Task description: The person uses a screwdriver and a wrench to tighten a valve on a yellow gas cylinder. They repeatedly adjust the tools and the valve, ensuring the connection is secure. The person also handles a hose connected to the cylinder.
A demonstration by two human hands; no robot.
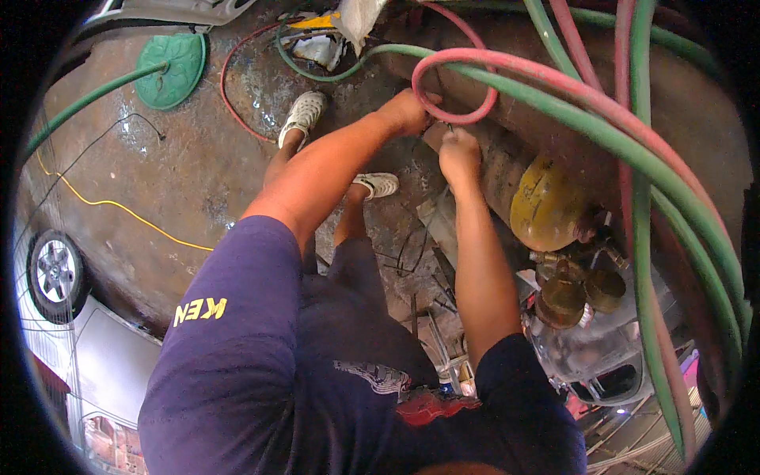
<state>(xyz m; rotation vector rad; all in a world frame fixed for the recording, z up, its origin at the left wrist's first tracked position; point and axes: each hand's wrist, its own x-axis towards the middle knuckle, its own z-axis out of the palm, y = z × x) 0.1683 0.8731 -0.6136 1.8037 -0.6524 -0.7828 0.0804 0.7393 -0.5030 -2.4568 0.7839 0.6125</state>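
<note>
My left hand (407,112) is closed at the left side of a loop in the red hose (455,117). The hose passes close in front of its fingers, and whether they touch it I cannot tell. Just below the loop, my right hand (461,156) has its fingers pinched together. A small dark piece (449,127) shows at its fingertips, too small to name. Both hands are near each other, over a rusty brown surface. A green hose (522,89) runs beside the red one and bends away to the right.
More red and green hoses hang down the right side. A yellow rounded tank (546,204) with brass-coloured fittings (564,301) stands right of my right forearm. A green disc (169,73), a yellow cord (134,210) and a car wheel (57,275) are at left.
</note>
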